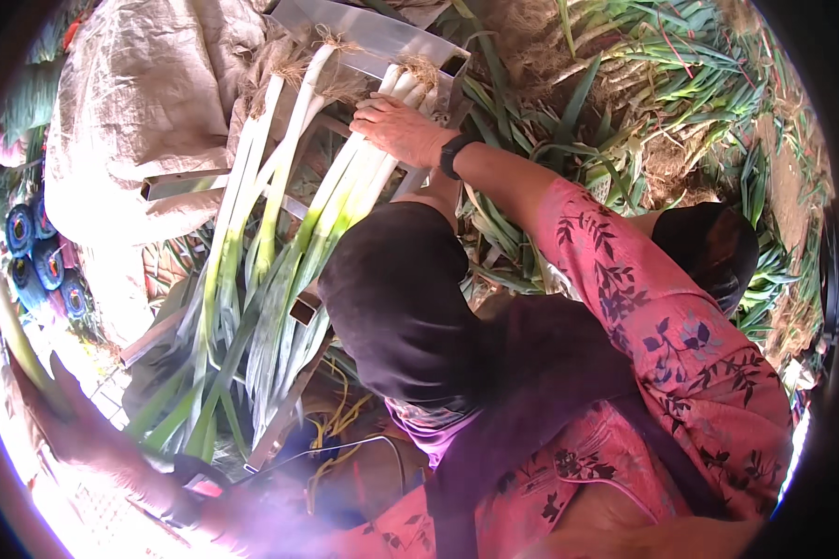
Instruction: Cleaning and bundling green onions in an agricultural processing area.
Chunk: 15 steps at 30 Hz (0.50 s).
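Several leeks with white shanks, brown roots and long green leaves lie across a metal frame, roots away from me. Over the white shanks of the right-hand bunch, close below the roots, my right hand has its fingers closed; a dark band circles the wrist. Far out at the lower left, my left hand is partly washed out by glare. It grips a single leek stalk that rises along the left rim. The lower fingers of that hand are hard to make out.
A grey metal trough stands beyond the roots. Pale sacking hangs at the left, above blue rolls. Loose leeks and leaves heap at the upper right. Yellow string hangs below the frame, near my covered knee.
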Each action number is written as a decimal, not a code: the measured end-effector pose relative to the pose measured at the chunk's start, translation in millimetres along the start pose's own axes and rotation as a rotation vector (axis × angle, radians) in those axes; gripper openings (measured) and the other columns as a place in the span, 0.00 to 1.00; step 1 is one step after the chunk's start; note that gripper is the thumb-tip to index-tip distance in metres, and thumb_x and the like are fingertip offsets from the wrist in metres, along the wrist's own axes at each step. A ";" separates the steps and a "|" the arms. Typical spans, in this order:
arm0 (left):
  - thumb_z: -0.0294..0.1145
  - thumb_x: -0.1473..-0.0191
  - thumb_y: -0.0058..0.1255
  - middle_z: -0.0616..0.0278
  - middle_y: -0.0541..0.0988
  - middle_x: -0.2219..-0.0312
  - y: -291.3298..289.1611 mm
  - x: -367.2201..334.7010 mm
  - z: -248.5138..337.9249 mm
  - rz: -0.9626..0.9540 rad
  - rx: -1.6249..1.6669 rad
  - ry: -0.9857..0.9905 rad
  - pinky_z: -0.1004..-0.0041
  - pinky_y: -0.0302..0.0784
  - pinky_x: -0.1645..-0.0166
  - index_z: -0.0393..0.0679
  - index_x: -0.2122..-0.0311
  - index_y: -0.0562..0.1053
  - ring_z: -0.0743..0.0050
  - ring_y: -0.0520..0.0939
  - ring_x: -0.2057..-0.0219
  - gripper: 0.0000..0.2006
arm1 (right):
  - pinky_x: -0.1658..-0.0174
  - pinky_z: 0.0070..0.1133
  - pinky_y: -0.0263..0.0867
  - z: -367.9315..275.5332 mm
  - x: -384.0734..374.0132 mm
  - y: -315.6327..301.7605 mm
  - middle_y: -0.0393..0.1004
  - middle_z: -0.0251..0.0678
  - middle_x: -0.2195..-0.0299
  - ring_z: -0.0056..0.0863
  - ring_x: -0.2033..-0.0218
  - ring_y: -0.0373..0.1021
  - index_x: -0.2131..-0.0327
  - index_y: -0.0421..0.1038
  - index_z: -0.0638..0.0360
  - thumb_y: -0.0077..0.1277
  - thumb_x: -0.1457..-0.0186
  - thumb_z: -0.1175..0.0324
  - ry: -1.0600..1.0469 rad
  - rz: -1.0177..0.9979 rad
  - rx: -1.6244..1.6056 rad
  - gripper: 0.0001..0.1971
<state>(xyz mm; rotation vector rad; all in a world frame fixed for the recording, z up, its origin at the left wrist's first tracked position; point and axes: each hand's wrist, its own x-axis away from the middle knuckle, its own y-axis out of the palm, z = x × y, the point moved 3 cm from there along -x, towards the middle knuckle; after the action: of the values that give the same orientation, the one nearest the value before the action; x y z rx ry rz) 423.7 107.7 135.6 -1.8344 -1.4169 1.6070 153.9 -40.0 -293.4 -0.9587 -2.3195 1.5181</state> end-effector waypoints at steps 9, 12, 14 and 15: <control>0.31 0.40 0.48 0.48 0.69 0.42 142.7 92.0 31.5 -0.917 0.365 0.071 0.64 0.68 0.41 0.43 0.38 0.64 0.54 0.72 0.42 0.25 | 0.32 0.33 0.44 4.8 0.0 5.3 0.67 0.38 0.48 0.36 0.39 0.56 0.48 0.67 0.58 0.49 0.43 0.67 -0.005 0.053 -0.018 0.19; 0.28 0.41 0.49 0.46 0.73 0.46 202.7 144.0 73.5 -0.987 0.757 0.051 0.64 0.69 0.42 0.42 0.39 0.65 0.52 0.74 0.44 0.24 | 0.32 0.33 0.44 -0.9 0.2 2.9 0.67 0.38 0.48 0.37 0.40 0.57 0.48 0.67 0.58 0.49 0.43 0.67 -0.033 0.050 -0.017 0.19; 0.26 0.42 0.50 0.43 0.76 0.50 226.5 162.8 96.7 -0.929 0.810 0.084 0.64 0.71 0.45 0.41 0.41 0.66 0.51 0.77 0.48 0.23 | 0.32 0.33 0.45 -5.5 0.2 -0.3 0.67 0.39 0.49 0.37 0.40 0.58 0.49 0.68 0.58 0.49 0.43 0.67 -0.034 0.060 -0.044 0.18; 0.27 0.42 0.51 0.43 0.77 0.52 239.9 170.4 103.7 -0.983 0.848 0.048 0.63 0.71 0.46 0.40 0.42 0.67 0.51 0.78 0.50 0.23 | 0.32 0.33 0.45 -8.0 -0.5 -0.3 0.67 0.39 0.49 0.37 0.40 0.58 0.49 0.68 0.58 0.49 0.43 0.67 -0.034 0.071 -0.057 0.18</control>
<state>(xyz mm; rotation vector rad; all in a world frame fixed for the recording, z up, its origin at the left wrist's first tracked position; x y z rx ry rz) 420.8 100.6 -176.2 -0.5310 -1.0528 1.2635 158.1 -34.4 -289.4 -1.0476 -2.3887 1.5134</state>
